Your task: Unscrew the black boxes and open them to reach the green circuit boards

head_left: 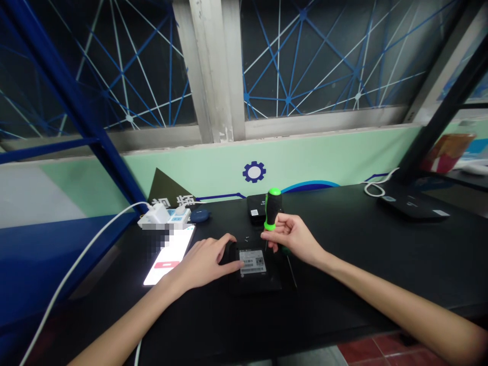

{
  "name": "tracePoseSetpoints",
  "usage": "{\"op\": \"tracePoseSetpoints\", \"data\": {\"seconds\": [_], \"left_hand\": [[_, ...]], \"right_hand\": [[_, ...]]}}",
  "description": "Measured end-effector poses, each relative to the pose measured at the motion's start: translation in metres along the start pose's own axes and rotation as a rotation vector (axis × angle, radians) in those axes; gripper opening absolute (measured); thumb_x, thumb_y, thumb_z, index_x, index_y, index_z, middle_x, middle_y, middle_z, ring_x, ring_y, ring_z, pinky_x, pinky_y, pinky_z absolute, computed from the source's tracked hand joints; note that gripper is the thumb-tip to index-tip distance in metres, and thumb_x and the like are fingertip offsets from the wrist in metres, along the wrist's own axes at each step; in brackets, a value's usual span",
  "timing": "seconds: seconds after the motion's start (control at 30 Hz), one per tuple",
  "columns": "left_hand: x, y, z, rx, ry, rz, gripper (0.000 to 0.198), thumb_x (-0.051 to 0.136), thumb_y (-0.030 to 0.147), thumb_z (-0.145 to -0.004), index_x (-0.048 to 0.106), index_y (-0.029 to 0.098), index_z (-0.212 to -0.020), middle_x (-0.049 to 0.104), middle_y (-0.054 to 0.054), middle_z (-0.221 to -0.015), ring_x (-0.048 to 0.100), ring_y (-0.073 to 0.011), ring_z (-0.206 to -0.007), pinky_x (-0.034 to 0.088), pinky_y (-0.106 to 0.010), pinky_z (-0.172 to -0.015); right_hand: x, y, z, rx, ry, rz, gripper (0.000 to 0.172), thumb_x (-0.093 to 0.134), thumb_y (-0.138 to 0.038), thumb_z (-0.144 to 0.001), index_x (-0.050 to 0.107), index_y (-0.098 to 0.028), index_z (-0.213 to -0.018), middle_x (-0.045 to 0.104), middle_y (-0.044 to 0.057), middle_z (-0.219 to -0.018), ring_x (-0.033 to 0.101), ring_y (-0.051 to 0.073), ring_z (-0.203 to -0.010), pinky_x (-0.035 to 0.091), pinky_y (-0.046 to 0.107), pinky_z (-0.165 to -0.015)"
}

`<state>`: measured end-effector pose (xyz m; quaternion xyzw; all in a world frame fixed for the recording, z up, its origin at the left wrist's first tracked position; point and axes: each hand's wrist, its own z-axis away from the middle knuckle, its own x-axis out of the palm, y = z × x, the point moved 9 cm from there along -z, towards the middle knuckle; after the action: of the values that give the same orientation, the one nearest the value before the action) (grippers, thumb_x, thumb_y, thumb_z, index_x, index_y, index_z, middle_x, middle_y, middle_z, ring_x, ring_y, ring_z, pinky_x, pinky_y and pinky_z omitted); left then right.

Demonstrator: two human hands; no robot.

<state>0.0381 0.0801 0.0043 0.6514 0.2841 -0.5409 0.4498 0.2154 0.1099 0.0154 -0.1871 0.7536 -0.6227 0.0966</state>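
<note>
A flat black electronic box [259, 282] with a white printed label [252, 262] lies on the black table. My left hand [208, 259] grips its left side, the thumb on the label's left edge and the fingers at the far left corner. My right hand [292, 235] is closed around a screwdriver [273, 208] with a black and bright green handle. It stands upright, its shaft pointing down at the box's far right part; the tip is hard to make out. Tiny light bits, perhaps screws [247, 239], lie just beyond the label. A second thin metal shaft [292, 272] lies right of the box.
A lit phone [170, 256] lies left of my left hand. Behind it are a white power strip [179, 216] with a plugged-in charger [157, 213] and a dark blue case [200, 216]. Another black box [256, 207] stands at the back; a further black device [414, 207] lies right.
</note>
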Motion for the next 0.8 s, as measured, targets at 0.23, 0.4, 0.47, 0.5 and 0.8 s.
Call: {"op": "tracePoseSetpoints", "data": {"seconds": [0.23,0.4,0.47,0.5,0.8], "left_hand": [[0.000,-0.001,-0.001,-0.008,0.001,-0.005,0.060,0.047,0.073,-0.086,0.055,0.026,-0.123,0.054,0.003,-0.066,0.056,-0.0191,-0.062,0.029,-0.027,-0.052],[-0.001,0.000,-0.001,-0.009,-0.005,-0.005,0.057,0.048,0.072,-0.087,0.054,0.027,-0.123,0.054,0.004,-0.067,0.056,-0.0188,-0.062,0.027,-0.026,-0.052],[0.000,-0.001,-0.001,-0.009,-0.006,-0.003,0.056,0.048,0.071,-0.087,0.054,0.027,-0.122,0.055,0.004,-0.066,0.056,-0.0188,-0.061,0.027,-0.026,-0.052],[0.000,-0.001,-0.001,-0.009,-0.007,-0.003,0.056,0.049,0.071,-0.087,0.054,0.028,-0.122,0.055,0.004,-0.066,0.055,-0.0190,-0.062,0.027,-0.026,-0.052],[0.000,-0.001,-0.001,-0.006,-0.004,-0.004,0.057,0.048,0.072,-0.087,0.054,0.027,-0.122,0.055,0.004,-0.066,0.055,-0.0185,-0.062,0.026,-0.027,-0.052]], "right_hand": [[0.003,-0.004,0.001,-0.026,-0.060,0.053,0.029,0.081,-0.039,-0.074,0.067,-0.014,-0.079,0.070,0.005,-0.079,0.058,0.009,-0.059,0.048,0.020,-0.049],[0.008,-0.008,0.005,-0.064,-0.120,0.069,0.027,0.076,-0.040,-0.080,0.069,-0.015,-0.084,0.064,0.002,-0.075,0.055,0.009,-0.059,0.046,0.020,-0.049],[0.008,-0.004,0.005,-0.041,-0.116,0.073,0.029,0.078,-0.041,-0.077,0.068,-0.015,-0.081,0.062,-0.001,-0.066,0.053,0.009,-0.053,0.046,0.020,-0.046],[0.007,-0.002,0.004,-0.026,-0.102,0.075,0.030,0.080,-0.042,-0.074,0.067,-0.015,-0.080,0.061,-0.002,-0.062,0.052,0.008,-0.050,0.045,0.020,-0.045],[0.000,0.001,0.002,0.013,0.016,0.023,0.039,0.090,-0.039,-0.060,0.061,-0.015,-0.072,0.064,-0.003,-0.059,0.057,0.009,-0.048,0.049,0.021,-0.047]]}}
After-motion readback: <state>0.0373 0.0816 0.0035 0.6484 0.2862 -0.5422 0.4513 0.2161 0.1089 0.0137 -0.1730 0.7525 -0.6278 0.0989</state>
